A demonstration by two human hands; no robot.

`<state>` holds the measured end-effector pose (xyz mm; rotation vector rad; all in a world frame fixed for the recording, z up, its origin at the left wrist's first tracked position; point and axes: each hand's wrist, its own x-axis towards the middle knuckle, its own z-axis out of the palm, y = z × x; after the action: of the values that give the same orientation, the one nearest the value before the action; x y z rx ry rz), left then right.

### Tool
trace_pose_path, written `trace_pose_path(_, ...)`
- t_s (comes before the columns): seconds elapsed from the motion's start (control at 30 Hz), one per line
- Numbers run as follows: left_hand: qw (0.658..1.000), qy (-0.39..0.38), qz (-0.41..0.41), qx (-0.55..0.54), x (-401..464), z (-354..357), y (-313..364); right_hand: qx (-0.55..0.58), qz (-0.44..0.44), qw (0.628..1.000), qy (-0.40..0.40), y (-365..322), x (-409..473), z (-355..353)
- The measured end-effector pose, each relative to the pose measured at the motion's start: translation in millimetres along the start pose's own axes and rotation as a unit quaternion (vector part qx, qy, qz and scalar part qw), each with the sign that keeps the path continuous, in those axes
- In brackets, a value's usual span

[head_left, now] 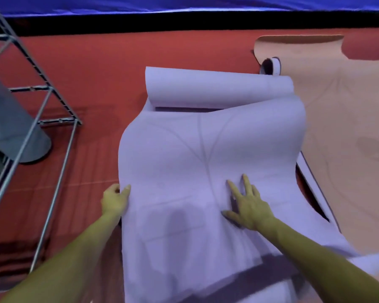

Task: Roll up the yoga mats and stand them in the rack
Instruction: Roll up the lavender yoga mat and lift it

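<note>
A lilac yoga mat (184, 154) lies on the red floor in front of me, bulged in the middle, with its far end curled into a loose roll (219, 88). My left hand (115, 200) grips the mat's left edge, thumb on top and fingers curled under. My right hand (246, 204) lies flat on the mat with fingers spread. A peach yoga mat (346, 119) lies unrolled to the right, partly under the lilac one. The metal rack (53, 119) stands at the left with a grey rolled mat (13, 127) leaning in it.
A small dark roll with a white rim (269, 66) sits behind the lilac mat's curled end. A blue padded wall (184, 5) with a black base runs along the back. Red floor (101, 71) stretches between rack and mats.
</note>
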<state>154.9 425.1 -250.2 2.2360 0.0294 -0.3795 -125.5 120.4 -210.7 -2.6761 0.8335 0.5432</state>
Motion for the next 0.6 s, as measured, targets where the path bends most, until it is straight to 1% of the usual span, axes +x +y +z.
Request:
trace_pose_path(0.1, 0.988, -0.008, 0.015, 0.155, 9.3, -9.1, 12.4, -0.007, -0.006, 1.000, -0.017, 2.8, -18.7, -1.3)
trace_pose_path(0.13, 0.986, -0.012, 0.020, 0.165, 14.6, -13.1, 18.1, -0.005, -0.010, 1.000, -0.011, 0.4, -24.1, -5.3)
trace_pose_path(0.2, 0.989, -0.033, 0.035, 0.138, 25.6, -18.9, 31.8, -0.009, -0.036, 0.999, 0.038, -6.0, -31.1, -18.5)
trace_pose_path(0.3, 0.991, -0.043, 0.084, 0.099, 40.2, -14.6, 60.8, -0.028, -0.113, 0.980, 0.161, -15.1, -24.9, -58.7)
trace_pose_path(0.33, 0.993, -0.038, 0.086, 0.077, 43.8, -10.2, 70.5, -0.043, -0.135, 0.970, 0.197, -18.6, -19.0, -74.6)
trace_pose_path(0.43, 0.998, -0.005, 0.047, 0.031, 44.8, 2.1, 108.8, -0.115, -0.187, 0.938, 0.268, -33.7, 5.9, -125.5)
trace_pose_path(0.5, 0.998, 0.021, 0.042, 0.051, 52.9, 6.9, 132.5, -0.154, -0.205, 0.920, 0.296, -42.0, 32.3, -163.3)
trace_pose_path(0.53, 0.996, 0.026, 0.049, 0.068, 59.4, 9.1, 142.3, -0.162, -0.197, 0.922, 0.293, -44.8, 48.0, -181.6)
trace_pose_path(0.6, 0.993, 0.031, 0.053, 0.097, 71.1, 14.5, 158.1, -0.173, -0.154, 0.942, 0.245, -47.5, 78.4, -209.1)
